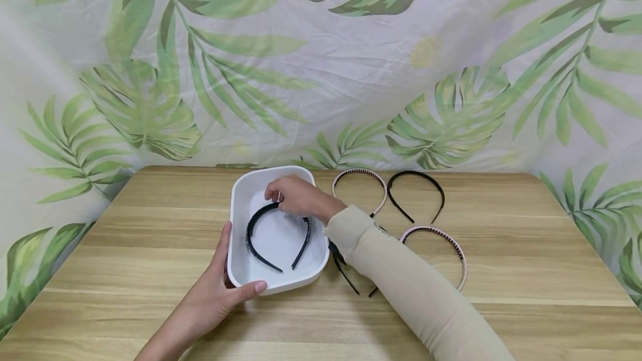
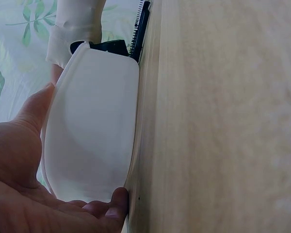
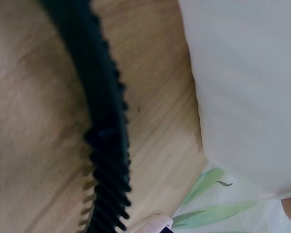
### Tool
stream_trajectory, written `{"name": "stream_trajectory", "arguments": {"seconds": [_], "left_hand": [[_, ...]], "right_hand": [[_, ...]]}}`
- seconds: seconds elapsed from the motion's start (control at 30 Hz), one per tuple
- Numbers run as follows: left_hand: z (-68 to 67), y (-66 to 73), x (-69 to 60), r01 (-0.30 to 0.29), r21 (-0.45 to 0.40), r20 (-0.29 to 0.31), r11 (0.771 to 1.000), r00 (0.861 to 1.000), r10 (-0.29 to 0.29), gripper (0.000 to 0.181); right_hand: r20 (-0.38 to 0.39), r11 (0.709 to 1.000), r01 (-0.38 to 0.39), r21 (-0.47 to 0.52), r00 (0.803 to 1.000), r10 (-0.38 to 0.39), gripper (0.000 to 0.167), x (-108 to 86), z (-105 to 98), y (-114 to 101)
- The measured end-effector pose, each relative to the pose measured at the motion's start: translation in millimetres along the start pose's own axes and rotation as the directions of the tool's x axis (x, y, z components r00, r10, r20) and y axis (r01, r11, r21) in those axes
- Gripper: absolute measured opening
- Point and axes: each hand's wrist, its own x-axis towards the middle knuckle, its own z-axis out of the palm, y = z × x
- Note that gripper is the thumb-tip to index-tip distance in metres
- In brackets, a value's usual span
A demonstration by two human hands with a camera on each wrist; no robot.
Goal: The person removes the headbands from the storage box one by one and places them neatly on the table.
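1. The left grip (image 1: 218, 292) is closed around the near-left corner of a white, rounded rectangular tub (image 1: 241, 205), thumb on the rim and fingers against the outer wall.
2. The right grip (image 1: 301, 194) reaches into that tub, fingers curled on the arch of a black curved headband with comb teeth (image 1: 253, 224); the hand hides part of the hold.
3. This headband lies inside the tub, its arch under the right grip and its two tips pointing back toward the person, to the right of the left grip.
4. A cream long sleeve (image 1: 426, 294) trails from the right grip across a second black toothed headband (image 1: 347, 278), which sits just outside the tub and is partly covered.
5. Right of the right grip stand out a pale pink headband with black teeth (image 1: 359, 171) and, farther right, a thin black headband (image 1: 443, 199).
6. Nearer the person, right of both grips, lies another pale pink headband (image 1: 464, 263).
7. Everything rests on a wood-grain counter (image 1: 125, 238); a leaf-printed pale cloth (image 1: 351, 60) hangs beyond both grips.
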Motion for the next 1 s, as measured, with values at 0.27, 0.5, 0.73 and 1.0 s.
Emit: {"name": "stream_trajectory", "arguments": {"seconds": [0.27, 0.5, 0.73, 1.0], "left_hand": [[0.0, 0.2, 0.1, -0.011, 0.002, -0.005, 1.000, 1.000, 0.011, 0.132], [0.4, 0.6, 0.2, -0.008, -0.016, -0.002, 1.000, 1.000, 0.008, 0.132], [0.0, 0.9, 0.5, -0.007, -0.007, -0.001, 1.000, 1.000, 0.007, 0.132], [-0.9, 2.5, 0.1, -0.005, -0.025, 0.002, 1.000, 1.000, 0.005, 0.132]], "right_hand": [[-0.005, 0.999, -0.008, -0.043, 1.000, 0.008, 0.034, 0.8, 0.5, 2.4], [0.002, 0.996, -0.012, -0.083, 1.000, 0.012, 0.035, 1.0, 1.0, 2.9], [0.011, 0.994, -0.021, -0.107, 1.000, 0.022, 0.037, 1.0, 0.7, 1.6], [0.019, 0.993, -0.020, -0.116, 1.000, 0.022, 0.038, 1.0, -0.6, 0.1]]}}
